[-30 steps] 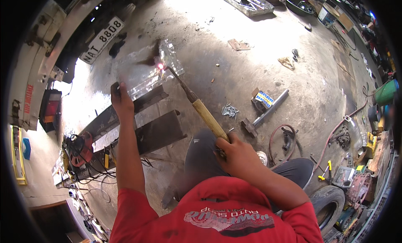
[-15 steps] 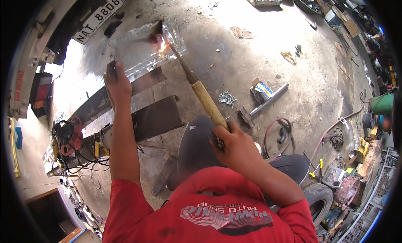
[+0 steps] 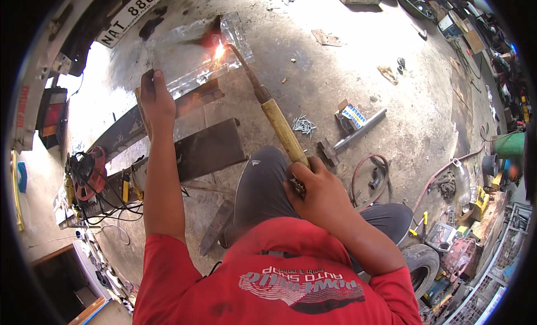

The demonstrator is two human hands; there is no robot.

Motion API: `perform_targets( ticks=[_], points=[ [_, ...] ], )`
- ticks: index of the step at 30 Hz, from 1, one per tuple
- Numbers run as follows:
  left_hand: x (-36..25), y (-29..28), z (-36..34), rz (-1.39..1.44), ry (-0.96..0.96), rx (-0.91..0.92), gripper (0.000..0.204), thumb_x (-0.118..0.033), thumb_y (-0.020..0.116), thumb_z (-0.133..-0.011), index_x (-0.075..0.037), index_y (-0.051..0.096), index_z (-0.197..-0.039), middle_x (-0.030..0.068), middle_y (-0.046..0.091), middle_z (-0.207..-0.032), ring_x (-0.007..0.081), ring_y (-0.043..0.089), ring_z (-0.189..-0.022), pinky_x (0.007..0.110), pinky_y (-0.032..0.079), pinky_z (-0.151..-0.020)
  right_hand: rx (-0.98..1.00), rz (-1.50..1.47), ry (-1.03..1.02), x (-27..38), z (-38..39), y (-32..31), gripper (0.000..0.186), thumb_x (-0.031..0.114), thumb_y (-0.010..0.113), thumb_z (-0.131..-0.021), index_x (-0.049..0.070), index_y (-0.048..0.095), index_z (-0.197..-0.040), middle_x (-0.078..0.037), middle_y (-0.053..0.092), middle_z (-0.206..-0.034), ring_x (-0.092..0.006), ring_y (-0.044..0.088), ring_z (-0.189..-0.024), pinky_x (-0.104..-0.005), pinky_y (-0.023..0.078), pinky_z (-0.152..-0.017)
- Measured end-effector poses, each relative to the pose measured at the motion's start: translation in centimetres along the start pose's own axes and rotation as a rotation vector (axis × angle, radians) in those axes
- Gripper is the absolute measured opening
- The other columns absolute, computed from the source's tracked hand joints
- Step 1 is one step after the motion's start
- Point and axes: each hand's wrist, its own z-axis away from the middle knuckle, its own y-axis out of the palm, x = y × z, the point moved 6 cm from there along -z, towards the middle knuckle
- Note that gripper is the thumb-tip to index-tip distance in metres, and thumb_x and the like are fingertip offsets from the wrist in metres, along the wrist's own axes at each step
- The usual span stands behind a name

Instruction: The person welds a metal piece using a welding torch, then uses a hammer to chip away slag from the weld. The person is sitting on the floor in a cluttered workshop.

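Observation:
My right hand (image 3: 313, 188) grips the yellowish handle of a torch (image 3: 282, 129). Its bent tip reaches to a bright orange flame (image 3: 220, 52) over a shiny, dark-stained sheet (image 3: 235, 34) on the concrete floor. My left hand (image 3: 156, 101) is closed, left of the flame, beside a long dark steel channel (image 3: 123, 129); what its fingers hold I cannot make out. A second dark steel piece (image 3: 207, 146) lies nearer me. My bent legs (image 3: 257, 185) are below the torch.
A vehicle's end with a plate (image 3: 128, 20) is upper left. A red reel with cords (image 3: 89, 174) is at left. Screws (image 3: 304, 125), a steel tube (image 3: 366, 129), looped hose (image 3: 383, 176) and tyre (image 3: 422, 269) lie right. Trays, cylinder (image 3: 506, 146) and clutter line the right edge.
The view has shifted, so most things sit higher or further left. The glow at the torch tip has grown into a larger orange flame. Both hands keep their closed shape.

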Motion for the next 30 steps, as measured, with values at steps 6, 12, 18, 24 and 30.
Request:
perform_targets(
  ticks=[6, 12, 18, 24, 30],
  points=[
    [0.10, -0.26, -0.13, 0.021, 0.006, 0.007, 0.052, -0.048, 0.056, -0.111, 0.001, 0.067, -0.125, 0.0143, 0.071, -0.103, 0.0266, 0.065, -0.097, 0.037, 0.049, -0.093, -0.005, -0.010, -0.011, 0.24, -0.04, 0.09, 0.022, 0.023, 0.072, -0.098, 0.012, 0.063, -0.115, -0.023, 0.063, -0.108, -0.0486, 0.073, -0.082, -0.0564, 0.062, -0.070],
    [-0.38, -0.34, 0.04, 0.064, -0.015, -0.021, 0.051, -0.047, 0.058, -0.111, 0.001, 0.068, -0.121, 0.0098, 0.071, -0.102, 0.0207, 0.063, -0.096, 0.036, 0.049, -0.091, 0.004, -0.004, -0.004, 0.12, -0.14, 0.29, 0.023, 0.022, 0.072, -0.098, 0.012, 0.063, -0.116, -0.023, 0.064, -0.109, -0.0484, 0.073, -0.082, -0.0565, 0.062, -0.071],
    [0.37, -0.21, -0.36, 0.079, 0.029, 0.004, 0.048, -0.045, 0.059, -0.111, 0.000, 0.069, -0.122, 0.0095, 0.071, -0.101, 0.0201, 0.064, -0.095, 0.035, 0.049, -0.090, 0.002, -0.010, -0.009, 0.15, -0.16, 0.23, 0.023, 0.022, 0.072, -0.098, 0.012, 0.064, -0.117, -0.023, 0.064, -0.108, -0.0483, 0.073, -0.082, -0.0563, 0.063, -0.071],
    [0.11, -0.08, -0.14, 0.066, -0.003, 0.009, 0.046, -0.044, 0.059, -0.111, 0.000, 0.069, -0.122, 0.0103, 0.071, -0.100, 0.0211, 0.065, -0.095, 0.035, 0.050, -0.091, -0.007, -0.011, -0.007, 0.09, -0.14, 0.11, 0.023, 0.021, 0.073, -0.098, 0.012, 0.064, -0.116, -0.022, 0.064, -0.108, -0.0479, 0.073, -0.081, -0.0560, 0.063, -0.071],
    [0.10, -0.21, -0.24, 0.031, 0.016, -0.014, 0.050, -0.047, 0.059, -0.109, 0.000, 0.070, -0.124, 0.0142, 0.074, -0.104, 0.0267, 0.069, -0.099, 0.039, 0.051, -0.093, -0.006, -0.009, -0.009, 0.17, -0.18, 0.05, 0.022, 0.021, 0.072, -0.098, 0.012, 0.063, -0.116, -0.022, 0.063, -0.108, -0.0478, 0.073, -0.081, -0.0560, 0.062, -0.071]
  ],
)
